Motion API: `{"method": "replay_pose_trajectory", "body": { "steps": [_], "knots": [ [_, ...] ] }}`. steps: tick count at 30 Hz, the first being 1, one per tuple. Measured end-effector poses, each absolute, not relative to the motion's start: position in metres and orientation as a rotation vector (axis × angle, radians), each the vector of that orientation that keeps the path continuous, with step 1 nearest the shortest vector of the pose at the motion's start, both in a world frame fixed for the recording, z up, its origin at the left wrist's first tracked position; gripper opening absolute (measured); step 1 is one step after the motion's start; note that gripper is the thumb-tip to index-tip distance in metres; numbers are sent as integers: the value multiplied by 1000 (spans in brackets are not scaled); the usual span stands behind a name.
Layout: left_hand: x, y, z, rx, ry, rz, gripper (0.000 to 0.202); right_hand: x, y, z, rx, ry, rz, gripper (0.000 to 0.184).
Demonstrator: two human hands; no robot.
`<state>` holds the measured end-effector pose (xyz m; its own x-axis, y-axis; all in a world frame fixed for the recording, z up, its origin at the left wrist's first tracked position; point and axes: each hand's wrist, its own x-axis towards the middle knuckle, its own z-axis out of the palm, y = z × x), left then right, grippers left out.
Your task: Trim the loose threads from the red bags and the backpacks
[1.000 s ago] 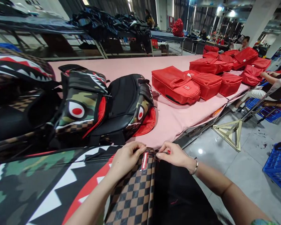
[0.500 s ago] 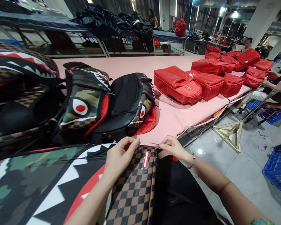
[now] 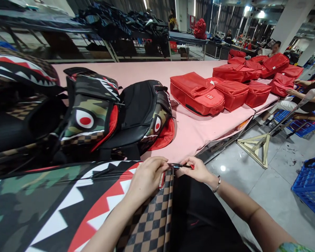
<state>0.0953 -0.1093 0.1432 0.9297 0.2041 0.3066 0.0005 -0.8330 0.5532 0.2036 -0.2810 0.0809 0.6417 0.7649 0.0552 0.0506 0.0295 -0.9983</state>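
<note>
A large backpack (image 3: 152, 217) with camouflage, shark teeth and brown-black checks lies in front of me, its checked side toward my lap. My left hand (image 3: 148, 176) is bent over its top edge, fingers together beside a small red-and-white label (image 3: 161, 180) that they partly cover. What exactly lies under the fingertips is hidden. In my right hand (image 3: 196, 169) is a pair of small scissors (image 3: 177, 166), dark with a bit of red at the handle. Their tips point left and reach the bag's corner close to my left fingertips.
Camouflage backpacks (image 3: 88, 119) with red-eye prints crowd the left of the pink table (image 3: 189, 126). Several red bags (image 3: 196, 92) stand farther right. A metal stand with a triangular base (image 3: 254, 148) and a blue crate (image 3: 311, 189) are on the floor. A co-worker (image 3: 308, 92) sits at the right.
My left hand has moved right from a raised pinch onto the bag's edge, partly covering the label. The scissors in my right hand have turned and now show more clearly, close to the left fingers.
</note>
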Motion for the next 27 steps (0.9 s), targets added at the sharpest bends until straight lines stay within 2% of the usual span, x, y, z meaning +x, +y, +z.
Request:
{"method": "replay_pose_trajectory", "body": {
  "steps": [10,16,19,23,27],
  "knots": [
    [96,-109,148,2349,282,481,32,206,-269,105,-1534,-1018,579,25],
    [82,-99,166,2423,451,496,44,206,-274,108,-1497,-933,598,21],
    [60,-91,170,2678,259,660,43,199,-289,108,-1533,-905,621,23],
    [33,-102,164,2890,-187,868,22,189,-311,116,-1623,-1147,480,26],
    [22,-123,158,2951,-297,990,24,180,-319,120,-1711,-1439,260,23]
  ]
}}
